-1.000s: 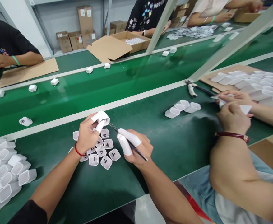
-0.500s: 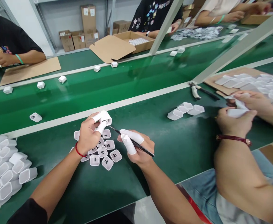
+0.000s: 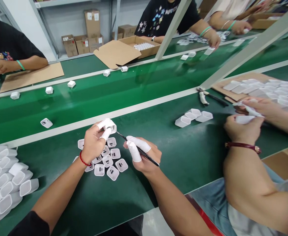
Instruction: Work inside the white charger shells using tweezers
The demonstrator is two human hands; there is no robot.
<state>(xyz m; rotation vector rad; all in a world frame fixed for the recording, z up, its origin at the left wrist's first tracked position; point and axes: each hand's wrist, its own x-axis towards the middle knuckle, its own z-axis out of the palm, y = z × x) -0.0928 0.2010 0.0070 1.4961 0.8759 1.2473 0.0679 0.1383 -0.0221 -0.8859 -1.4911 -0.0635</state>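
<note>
The left hand (image 3: 94,140) hides parts of white cups (image 3: 107,160) beneath it, while rows of translucent cases (image 3: 7,188) to its left run out of frame

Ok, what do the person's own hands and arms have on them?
The left hand wears white finger covers, with a red bracelet at the wrist and a black sleeve above. The right hand has white covers too.

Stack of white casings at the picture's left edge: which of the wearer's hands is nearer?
Left. The left hand is right of the stack, apart from it; the right hand, holding a black tool, is farther right.
</note>
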